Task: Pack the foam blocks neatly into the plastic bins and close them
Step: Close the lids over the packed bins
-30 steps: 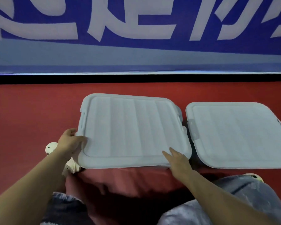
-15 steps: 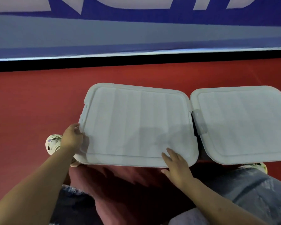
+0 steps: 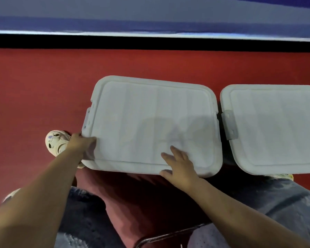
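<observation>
Two white plastic bins stand side by side on the red floor, both with their lids on. The left bin's lid (image 3: 150,120) lies under both my hands. My left hand (image 3: 80,142) grips its near left corner, thumb on top. My right hand (image 3: 179,163) lies flat on the lid's near edge with fingers spread. The right bin's lid (image 3: 276,127) is untouched, and its grey latch (image 3: 229,124) faces the left bin. The foam blocks are hidden from view.
A shoe (image 3: 56,141) rests on the floor just left of the left bin, another (image 3: 283,176) peeks out under the right bin's near edge. My knees in jeans fill the bottom. A black strip and blue banner (image 3: 150,18) run along the far floor edge.
The camera has tilted down and closer. My right hand has slid further onto the lid with fingers spread. My left hand keeps its hold on the near left corner.
</observation>
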Demonstrator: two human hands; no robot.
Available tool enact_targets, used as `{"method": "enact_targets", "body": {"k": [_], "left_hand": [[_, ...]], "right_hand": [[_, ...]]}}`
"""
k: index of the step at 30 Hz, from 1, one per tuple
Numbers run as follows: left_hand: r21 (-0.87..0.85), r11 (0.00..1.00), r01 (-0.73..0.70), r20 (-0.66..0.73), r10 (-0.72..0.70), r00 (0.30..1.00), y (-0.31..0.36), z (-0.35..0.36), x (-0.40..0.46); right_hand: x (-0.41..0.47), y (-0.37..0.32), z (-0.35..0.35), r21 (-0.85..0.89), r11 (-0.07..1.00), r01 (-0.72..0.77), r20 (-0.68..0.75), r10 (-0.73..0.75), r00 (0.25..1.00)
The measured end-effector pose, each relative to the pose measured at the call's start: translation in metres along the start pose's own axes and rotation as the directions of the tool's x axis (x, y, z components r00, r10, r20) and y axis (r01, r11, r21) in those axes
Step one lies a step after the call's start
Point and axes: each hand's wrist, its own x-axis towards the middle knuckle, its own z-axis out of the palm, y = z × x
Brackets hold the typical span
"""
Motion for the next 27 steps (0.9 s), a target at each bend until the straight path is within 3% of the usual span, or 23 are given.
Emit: {"method": "enact_targets", "body": {"k": [3, 6, 17, 21, 24, 26, 27], "left_hand": [[-0.101, 0.994, 0.037, 0.017, -0.036, 0.999, 0.0, -0.003, 0.008], [-0.148, 0.989, -0.016, 0.013, 0.018, 1.0, 0.003, 0.0, 0.017], [-0.267, 0.961, 0.075, 0.079, -0.056, 0.995, 0.002, 0.006, 0.029], [-0.367, 0.918, 0.151, 0.132, -0.109, 0.985, 0.007, 0.003, 0.033], [-0.399, 0.909, 0.119, 0.08, -0.095, 0.992, 0.001, 0.005, 0.04], [-0.401, 0.916, 0.003, -0.049, -0.024, 0.999, -0.004, 0.009, 0.037], [-0.321, 0.944, -0.072, -0.134, 0.03, 0.991, -0.004, 0.011, 0.034]], "right_hand": [[0.012, -0.031, 0.003, 0.092, 0.996, 0.011, 0.077, -0.018, 0.997], [0.014, -0.049, 0.009, 0.138, 0.99, -0.038, 0.106, 0.023, 0.994], [0.014, -0.042, 0.016, 0.04, 0.997, -0.073, 0.102, 0.068, 0.992], [0.01, -0.035, 0.023, -0.007, 1.0, -0.03, 0.18, 0.031, 0.983], [0.011, -0.036, 0.023, -0.051, 0.999, -0.009, 0.279, 0.023, 0.96], [0.01, -0.037, 0.02, -0.068, 0.998, -0.009, 0.304, 0.03, 0.952], [0.01, -0.037, 0.02, -0.077, 0.997, -0.008, 0.304, 0.031, 0.952]]}}
